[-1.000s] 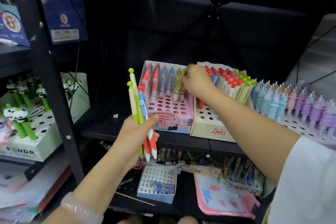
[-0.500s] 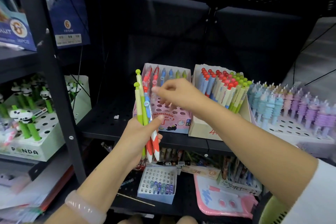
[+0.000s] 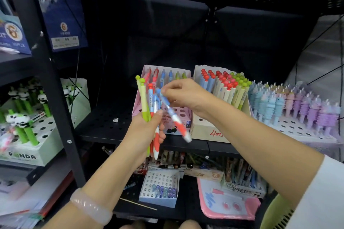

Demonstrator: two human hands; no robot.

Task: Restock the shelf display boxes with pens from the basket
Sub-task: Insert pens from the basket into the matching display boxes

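Black perforated metal shelf (image 3: 104, 126), pink cardboard display box (image 3: 183, 117) on it. Left hand (image 3: 144, 134) grips colourful pen bundle (image 3: 147, 104); right hand (image 3: 184, 94) pinches blue-topped pen (image 3: 172, 113), tilted.

**Pens in hand at the stationery shelf**

A person's left hand (image 3: 144, 132) grips a bunch of pens (image 3: 149, 106) upright in front of a black metal shelf (image 3: 104, 126), green and red caps on top. The right hand (image 3: 183, 95) pinches the top of a blue pen (image 3: 172, 115), tilted with its red-and-white tip low to the right. Behind them stand a pink display box (image 3: 183, 117), partly filled, and just beside it a cream display box (image 3: 204, 128) packed with red- and green-capped pens. A pale bracelet (image 3: 91, 206) circles the left wrist.
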